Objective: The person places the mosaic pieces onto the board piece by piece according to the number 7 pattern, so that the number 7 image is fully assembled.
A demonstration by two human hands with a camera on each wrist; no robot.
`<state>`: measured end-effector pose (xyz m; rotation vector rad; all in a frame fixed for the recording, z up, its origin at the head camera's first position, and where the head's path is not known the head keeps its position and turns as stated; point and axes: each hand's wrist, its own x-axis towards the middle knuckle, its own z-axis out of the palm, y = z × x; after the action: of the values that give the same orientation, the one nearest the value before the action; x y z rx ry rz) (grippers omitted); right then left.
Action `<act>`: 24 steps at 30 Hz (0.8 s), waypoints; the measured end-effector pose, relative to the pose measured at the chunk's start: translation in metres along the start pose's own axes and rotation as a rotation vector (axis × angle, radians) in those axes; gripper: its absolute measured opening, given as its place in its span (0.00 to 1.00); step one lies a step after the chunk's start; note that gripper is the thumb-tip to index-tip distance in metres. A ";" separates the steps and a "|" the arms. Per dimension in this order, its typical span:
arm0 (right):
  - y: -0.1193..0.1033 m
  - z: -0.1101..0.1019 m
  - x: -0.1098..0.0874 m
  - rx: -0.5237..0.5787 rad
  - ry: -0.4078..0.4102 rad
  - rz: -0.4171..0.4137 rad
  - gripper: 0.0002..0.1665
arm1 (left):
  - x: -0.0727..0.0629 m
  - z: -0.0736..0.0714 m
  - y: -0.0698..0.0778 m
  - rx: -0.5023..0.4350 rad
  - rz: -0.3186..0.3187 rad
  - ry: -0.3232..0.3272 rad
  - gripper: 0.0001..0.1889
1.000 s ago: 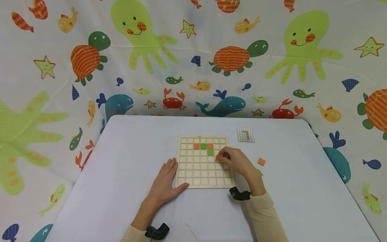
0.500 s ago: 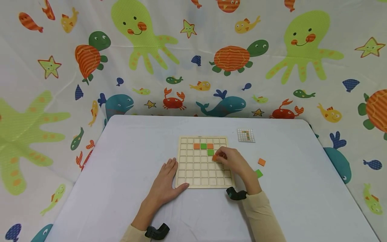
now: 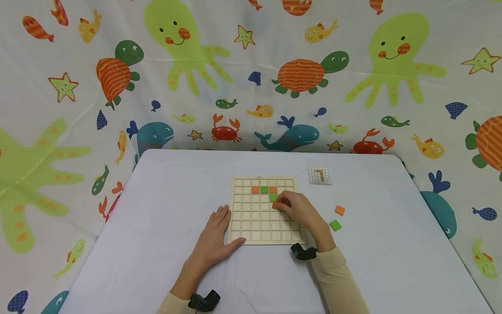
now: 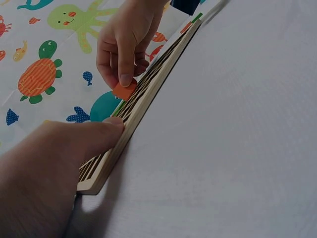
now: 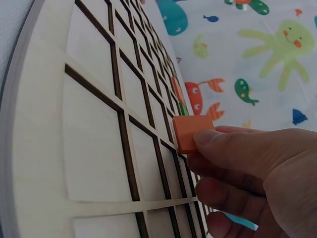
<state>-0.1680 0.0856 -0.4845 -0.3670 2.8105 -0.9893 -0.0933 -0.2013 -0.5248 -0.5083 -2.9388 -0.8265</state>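
A wooden grid board (image 3: 245,216) lies on the table, with orange and green square tiles set in its upper cells. Between thumb and fingers my right hand (image 3: 299,208) pinches an orange tile (image 5: 192,133), close over the board just below the lower green tile (image 3: 273,197). My left hand (image 3: 213,237) rests at the board's left side with fingers extended; its thumb (image 4: 101,135) lies on the near edge. In the left wrist view the pinched tile shows tilted over the grid.
To the right of the board lie a loose orange tile (image 3: 340,210) and a loose green tile (image 3: 335,225). A small card (image 3: 319,175) with a printed grid pattern sits beyond the board's upper right corner. Behind the white table (image 3: 164,196) hangs a sea-animal cloth (image 3: 235,65).
My right hand has moved left over the board with the orange tile, to below the lower green tile. More of the loose green tile shows now. The left hand stays in place.
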 end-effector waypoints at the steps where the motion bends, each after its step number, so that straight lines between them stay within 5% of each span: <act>1: 0.000 0.000 0.000 -0.004 0.003 -0.008 0.07 | 0.000 0.000 0.000 -0.001 -0.001 -0.002 0.50; 24: -0.002 0.005 0.000 -0.064 0.014 -0.086 0.07 | 0.000 0.001 -0.002 0.008 -0.002 -0.013 0.51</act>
<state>-0.1661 0.0811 -0.4875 -0.4937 2.8666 -0.9227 -0.0941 -0.2021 -0.5263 -0.5124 -2.9532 -0.8143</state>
